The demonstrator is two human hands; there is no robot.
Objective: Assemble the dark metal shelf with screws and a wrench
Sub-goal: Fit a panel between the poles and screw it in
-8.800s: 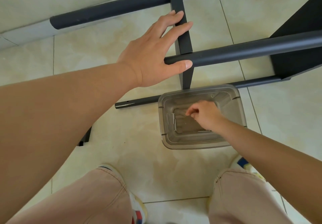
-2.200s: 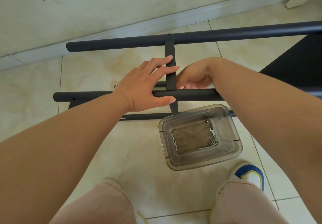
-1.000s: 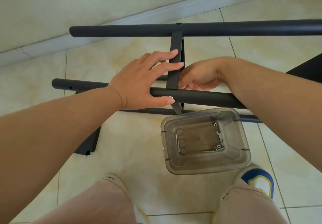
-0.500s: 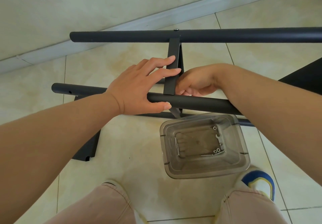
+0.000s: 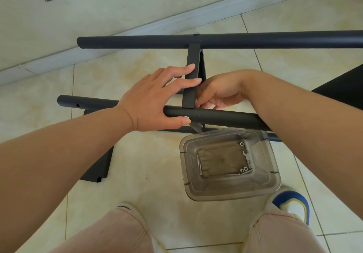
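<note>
Bright, even daylight — sharp, wide-angle edge distortion.

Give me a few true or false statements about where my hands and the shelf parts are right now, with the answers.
1. The left hand rests on the near tube. True.
2. The right hand is inside the clear bin. False: it is at the crossbar, above the near tube.
3. The bin holds small hardware. True.
4. The far tube lies against the wall. False: floor shows between them.
</note>
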